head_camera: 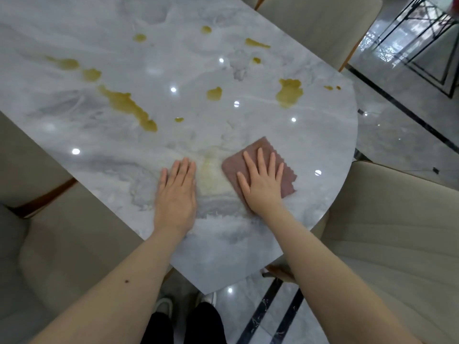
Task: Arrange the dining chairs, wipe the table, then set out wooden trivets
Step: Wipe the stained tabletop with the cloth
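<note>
Pinkish-brown cloth (260, 167) lies flat on the marble table (99, 125), near its rounded end. Right hand (263, 184) presses it with straight, spread fingers, no pinch. Left hand (176, 194) rests flat on the table just beside the cloth, holding nothing. Cloth looks thin, soft, light; likely slides easily on the glossy top, best driven palm-down. Yellow spills (129, 105) farther along the table, unwiped.

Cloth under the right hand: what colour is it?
Dusty pinkish-brown cloth, seen in the head view.
</note>
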`<state>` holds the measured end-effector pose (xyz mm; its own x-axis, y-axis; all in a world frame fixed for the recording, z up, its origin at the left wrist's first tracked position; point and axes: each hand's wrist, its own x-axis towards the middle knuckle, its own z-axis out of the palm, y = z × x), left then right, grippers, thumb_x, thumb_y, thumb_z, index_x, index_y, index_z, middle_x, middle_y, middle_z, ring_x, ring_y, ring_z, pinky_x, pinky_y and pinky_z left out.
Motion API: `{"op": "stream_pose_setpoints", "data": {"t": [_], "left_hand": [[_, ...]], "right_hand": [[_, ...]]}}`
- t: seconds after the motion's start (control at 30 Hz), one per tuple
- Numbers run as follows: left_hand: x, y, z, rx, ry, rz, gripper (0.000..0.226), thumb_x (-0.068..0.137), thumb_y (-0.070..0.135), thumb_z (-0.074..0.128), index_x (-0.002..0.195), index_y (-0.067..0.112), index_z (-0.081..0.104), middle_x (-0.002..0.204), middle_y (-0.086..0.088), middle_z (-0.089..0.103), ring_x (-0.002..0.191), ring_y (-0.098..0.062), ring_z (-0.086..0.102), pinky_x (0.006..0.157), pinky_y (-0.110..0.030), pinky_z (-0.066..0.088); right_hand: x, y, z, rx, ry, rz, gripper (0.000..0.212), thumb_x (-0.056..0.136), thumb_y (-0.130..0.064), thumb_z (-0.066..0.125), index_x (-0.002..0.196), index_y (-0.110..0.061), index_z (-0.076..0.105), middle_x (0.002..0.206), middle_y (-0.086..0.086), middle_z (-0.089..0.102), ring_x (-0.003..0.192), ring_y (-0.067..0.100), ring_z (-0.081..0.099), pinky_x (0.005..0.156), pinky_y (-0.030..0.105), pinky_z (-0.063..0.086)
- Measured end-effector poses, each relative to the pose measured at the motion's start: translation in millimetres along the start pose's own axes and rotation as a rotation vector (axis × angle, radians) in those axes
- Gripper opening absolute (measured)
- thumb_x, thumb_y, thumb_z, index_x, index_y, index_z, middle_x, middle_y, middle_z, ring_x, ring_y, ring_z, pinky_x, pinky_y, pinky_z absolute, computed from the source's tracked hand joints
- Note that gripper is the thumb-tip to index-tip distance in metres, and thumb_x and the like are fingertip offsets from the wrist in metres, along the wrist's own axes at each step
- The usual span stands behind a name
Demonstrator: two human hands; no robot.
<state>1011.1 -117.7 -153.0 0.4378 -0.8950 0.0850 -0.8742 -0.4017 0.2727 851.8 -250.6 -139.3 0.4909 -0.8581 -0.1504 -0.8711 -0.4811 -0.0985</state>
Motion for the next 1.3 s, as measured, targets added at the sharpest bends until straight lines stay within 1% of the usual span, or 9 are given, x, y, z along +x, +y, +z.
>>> {"op": "stream_pose_setpoints", "data": {"t": [0.13,0.27,0.37,0.53,0.7,0.83,0.93,1.1,1.3], "left_hand": [[-2,1,-2,-0.022,0.01,-0.003,0.052,0.1,0.027,0.015,0.147,0.009,0.03,0.152,-0.006,0.032,0.143,-0.02,0.023,0.117,-0.038,0.008],[-1,0,-2,-0.063,0.032,0.0,0.053,0.098,0.023,0.017,0.146,0.004,0.031,0.151,-0.009,0.034,0.142,-0.02,0.025,0.117,-0.038,0.01],[-2,-1,0,-0.04,0.032,-0.003,0.049,0.099,0.018,0.024,0.144,0.001,0.032,0.149,-0.013,0.035,0.141,-0.022,0.027,0.117,-0.038,0.011],[-1,0,-1,-0.111,0.047,-0.016,0.049,0.1,0.021,0.032,0.146,0.004,0.031,0.151,-0.01,0.032,0.142,-0.02,0.024,0.118,-0.036,0.009],[-2,-4,-13,-0.451,0.081,-0.063,0.056,0.093,0.025,0.035,0.147,0.011,0.028,0.155,-0.006,0.022,0.144,-0.015,0.017,0.119,-0.033,0.006],[-7,-15,-20,-0.122,0.08,-0.186,0.053,0.097,0.031,0.027,0.148,0.015,0.028,0.155,-0.01,0.022,0.143,-0.033,0.018,0.114,-0.055,0.001],[-13,-32,-25,0.05,-0.025,-0.27,0.054,0.099,0.038,0.027,0.151,0.023,0.017,0.159,-0.007,0.007,0.144,-0.039,0.003,0.107,-0.065,-0.008],[-13,-37,-22,0.083,-0.094,-0.341,0.062,0.096,0.047,0.02,0.152,0.024,0.007,0.159,-0.005,0.001,0.143,-0.039,-0.009,0.106,-0.07,-0.004],[-11,-37,-21,0.081,-0.081,-0.333,0.057,0.098,0.04,0.017,0.152,0.024,0.007,0.159,-0.003,0.002,0.143,-0.039,-0.008,0.106,-0.07,-0.005]], "right_hand": [[33,-41,-1,0.069,0.002,0.143,0.06,0.098,-0.053,0.025,0.153,-0.033,0.01,0.161,0.006,-0.002,0.146,0.036,-0.012,0.114,0.057,-0.013],[-7,-70,10,0.053,0.037,-0.077,0.064,0.093,-0.057,0.021,0.152,-0.031,0.019,0.161,0.009,0.01,0.146,0.038,-0.003,0.115,0.058,-0.007],[-52,-44,11,0.013,0.003,-0.195,0.066,0.092,-0.059,0.017,0.152,-0.032,0.017,0.161,0.006,0.009,0.147,0.035,-0.003,0.117,0.056,-0.005],[-19,3,-1,-0.008,-0.011,-0.003,0.066,0.092,-0.061,0.014,0.152,-0.035,0.009,0.162,0.004,0.001,0.147,0.034,-0.007,0.116,0.054,-0.008],[33,-48,0,0.038,-0.005,0.119,0.058,0.099,-0.053,0.023,0.152,-0.037,0.006,0.161,0.009,-0.003,0.145,0.039,-0.011,0.112,0.061,-0.011],[-2,-91,10,0.033,0.014,-0.1,0.058,0.095,-0.056,0.024,0.15,-0.04,0.013,0.161,0.009,0.004,0.145,0.041,-0.008,0.113,0.062,-0.01],[-43,-72,11,-0.001,-0.018,-0.254,0.061,0.091,-0.06,0.018,0.15,-0.042,0.015,0.161,0.008,0.007,0.146,0.039,-0.006,0.114,0.059,-0.008],[-20,-31,0,-0.032,-0.048,-0.116,0.057,0.095,-0.06,0.021,0.149,-0.046,0.01,0.161,0.003,-0.001,0.146,0.035,-0.01,0.114,0.057,-0.011],[24,-96,7,0.023,-0.02,0.019,0.056,0.097,-0.055,0.024,0.15,-0.043,0.008,0.161,0.008,-0.003,0.145,0.04,-0.013,0.111,0.062,-0.014]]}}
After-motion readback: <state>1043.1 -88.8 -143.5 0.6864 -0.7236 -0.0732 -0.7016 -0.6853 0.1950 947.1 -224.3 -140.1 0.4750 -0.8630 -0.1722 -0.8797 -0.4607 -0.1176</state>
